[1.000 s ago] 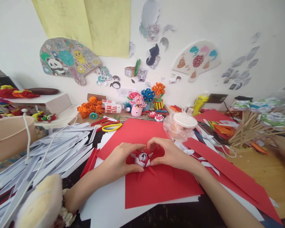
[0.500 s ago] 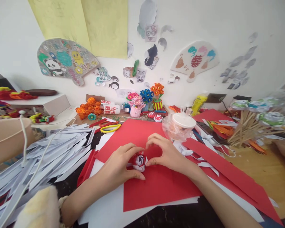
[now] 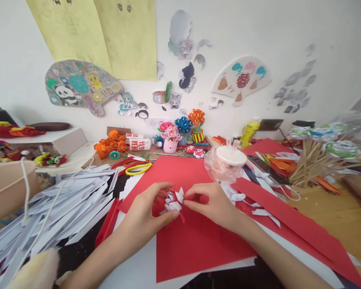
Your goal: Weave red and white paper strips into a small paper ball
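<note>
Between my two hands is a small red and white folded paper flower point(image 3: 173, 200), tilted on its side with white points sticking out and a red strip end hanging below. My left hand point(image 3: 150, 208) is closed around its left side, thumb along the lower edge. The fingertips of my right hand point(image 3: 206, 200) pinch the flower's right edge. Beneath both hands lies a large red paper sheet point(image 3: 198, 249), on top of white sheets point(image 3: 135, 257).
Many white paper strips point(image 3: 78, 204) heap at left. Yellow-handled scissors point(image 3: 138, 168) lie behind my left hand. A white-lidded cup point(image 3: 231, 154) in plastic stands behind my right. Paper flowers on sticks point(image 3: 307, 160) lie at right. Small flower pots point(image 3: 170, 145) line the wall.
The paper flower has been turned from showing its spiral centre to showing its pointed white side. My right fingers have closed in on its edge.
</note>
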Tool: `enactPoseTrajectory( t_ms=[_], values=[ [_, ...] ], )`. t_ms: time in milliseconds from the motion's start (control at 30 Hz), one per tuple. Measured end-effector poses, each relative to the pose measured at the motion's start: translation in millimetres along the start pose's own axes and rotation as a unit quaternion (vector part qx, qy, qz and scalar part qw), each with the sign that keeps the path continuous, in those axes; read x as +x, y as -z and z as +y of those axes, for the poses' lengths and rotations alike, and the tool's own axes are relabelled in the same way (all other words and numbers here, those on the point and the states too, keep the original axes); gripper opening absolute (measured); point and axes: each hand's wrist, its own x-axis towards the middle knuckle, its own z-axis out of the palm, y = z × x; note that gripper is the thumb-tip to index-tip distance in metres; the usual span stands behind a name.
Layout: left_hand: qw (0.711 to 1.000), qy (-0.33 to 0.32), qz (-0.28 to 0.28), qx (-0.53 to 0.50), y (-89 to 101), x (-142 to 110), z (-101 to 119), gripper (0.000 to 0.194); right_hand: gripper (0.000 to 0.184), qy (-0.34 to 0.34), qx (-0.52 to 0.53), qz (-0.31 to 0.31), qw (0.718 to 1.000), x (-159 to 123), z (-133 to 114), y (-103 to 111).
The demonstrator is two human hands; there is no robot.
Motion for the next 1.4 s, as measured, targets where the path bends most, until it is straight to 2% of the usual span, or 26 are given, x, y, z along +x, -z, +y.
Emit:
enactPoseTrajectory(
  t_ms=[67, 133, 267, 367, 433, 533, 633, 733, 800, 933, 1067, 1200, 1400],
  values=[
    [0.996, -0.021, 0.079, 0.041, 0.9, -1.0, 3.1, 0.027, 0.012, 0.044, -0.028, 0.032, 0.998, -2.5, -1.2, -3.8],
    [0.989, -0.049, 0.116, 0.079, 1.1, -1.7, 8.1, 0.017, 0.015, 0.088, -0.061, 0.058, 0.993, -5.1, -2.0, -7.0],
    [0.99, -0.055, 0.1, 0.089, -3.2, -2.1, 17.4, 0.022, 0.02, 0.157, -0.129, 0.097, 0.974, -8.9, -3.2, -12.5],
    [0.992, -0.009, 0.114, 0.059, -6.6, -1.5, 20.4, 0.018, 0.021, 0.197, -0.158, 0.137, 0.958, -10.0, -3.2, -16.1],
    [0.993, 0.023, 0.109, 0.029, -7.0, -0.8, 20.8, 0.019, 0.02, 0.203, -0.151, 0.143, 0.957, -10.4, -3.0, -17.7],
    [0.995, 0.053, 0.09, -0.006, -6.0, 0.3, 20.4, 0.024, 0.018, 0.182, -0.118, 0.129, 0.968, -10.7, -3.8, -18.3],
    [0.994, 0.052, 0.095, -0.015, -6.2, 0.7, 19.4, 0.024, 0.017, 0.147, -0.077, 0.117, 0.979, -10.8, -7.4, -17.4],
    [0.992, 0.059, 0.104, -0.038, -7.3, -0.1, 18.4, 0.023, 0.006, 0.065, -0.01, 0.097, 0.993, -9.8, -13.3, -16.1],
    [0.991, 0.067, 0.108, -0.053, -7.8, -0.7, 18.3, 0.024, 0.008, -0.014, 0.035, 0.087, 0.995, -8.5, -17.0, -15.4],
    [0.989, 0.061, 0.124, -0.054, -8.3, -0.7, 18.6, 0.025, 0.015, -0.129, 0.135, 0.026, 0.982, -5.5, -18.7, -16.0],
    [0.988, 0.044, 0.138, -0.06, -9.5, -0.3, 17.7, 0.023, 0.024, -0.181, 0.263, -0.027, 0.947, -4.2, -14.0, -20.2],
    [0.986, 0.039, 0.152, -0.062, -10.5, -0.3, 17.0, 0.021, 0.03, -0.198, 0.3, -0.006, 0.933, -4.9, -13.2, -24.4],
    [0.983, 0.033, 0.16, -0.081, -9.8, 0.1, 18.7, 0.022, 0.029, -0.203, 0.299, 0.071, 0.93, -4.7, -17.5, -25.3]
  ],
)
